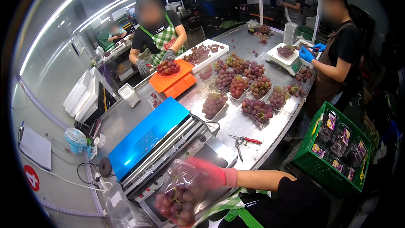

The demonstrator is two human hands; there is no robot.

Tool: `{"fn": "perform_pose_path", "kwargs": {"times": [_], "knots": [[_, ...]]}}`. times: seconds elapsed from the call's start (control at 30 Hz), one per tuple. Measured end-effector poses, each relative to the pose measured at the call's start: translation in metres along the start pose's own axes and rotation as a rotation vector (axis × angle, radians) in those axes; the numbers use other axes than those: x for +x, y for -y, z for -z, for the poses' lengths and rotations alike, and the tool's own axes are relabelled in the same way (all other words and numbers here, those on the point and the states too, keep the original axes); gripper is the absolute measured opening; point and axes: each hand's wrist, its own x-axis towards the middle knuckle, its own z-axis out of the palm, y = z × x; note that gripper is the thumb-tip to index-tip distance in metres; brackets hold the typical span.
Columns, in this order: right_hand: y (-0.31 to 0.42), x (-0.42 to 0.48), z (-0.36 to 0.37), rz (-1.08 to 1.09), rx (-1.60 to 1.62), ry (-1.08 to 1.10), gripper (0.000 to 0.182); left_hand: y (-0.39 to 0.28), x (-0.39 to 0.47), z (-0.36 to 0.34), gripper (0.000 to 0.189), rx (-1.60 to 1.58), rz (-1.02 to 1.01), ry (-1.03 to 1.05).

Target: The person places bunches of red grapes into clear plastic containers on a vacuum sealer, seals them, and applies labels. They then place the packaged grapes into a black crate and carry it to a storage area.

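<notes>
My right hand point(210, 172), in a pink glove and blurred by motion, grips the upper right side of a pack of purple-red grapes point(178, 201) in clear film. The pack is tilted over the front of a film-wrapping machine point(171, 152) with a blue lid point(148, 133). My left hand is mostly hidden behind the pack; only a pinkish sliver shows below it at the lower edge, and its grip cannot be made out. Red-handled pruning shears point(245, 140) lie open on the metal table point(231, 123) beyond the machine.
Several grape packs point(215, 104) stand on the table. Across it, a person in gloves works at an orange scale point(174, 80); another in blue gloves is by a white scale point(286, 60). A green crate point(329, 158) of packed clamshells is at right; clear trays point(123, 205) are stacked at lower left.
</notes>
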Motion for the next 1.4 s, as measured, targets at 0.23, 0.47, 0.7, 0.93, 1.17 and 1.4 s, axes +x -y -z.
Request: {"fn": "perform_pose_path", "kwargs": {"times": [0.23, 0.47, 0.7, 0.93, 1.17, 1.4], "knots": [[-0.017, 0.026, 0.031, 0.157, -0.861, 0.108, 0.046, -0.013, -0.012, 0.024, 0.044, -0.116, 0.001, -0.084], [-0.07, 0.093, -0.047, -0.618, -0.537, 0.285, 0.043, -0.007, -0.116, 0.107, 0.04, -0.175, -0.032, -0.633], [-0.234, 0.222, 0.027, 0.293, -2.188, 0.834, 0.028, 0.039, -0.212, 0.141, 0.036, -0.302, 0.058, -1.059], [-0.311, 0.254, 0.068, -0.288, -2.19, 0.479, 0.018, 0.063, -0.146, 0.194, 0.033, -0.414, 0.028, -1.038], [-0.32, 0.283, 0.125, 0.222, -2.383, 0.456, 0.024, 0.053, -0.057, 0.234, 0.029, -0.466, 0.003, -0.988], [-0.208, 0.25, -0.039, -0.013, -2.017, 0.48, 0.013, 0.035, -0.141, 0.176, 0.026, -0.531, 0.016, -0.808]]}}
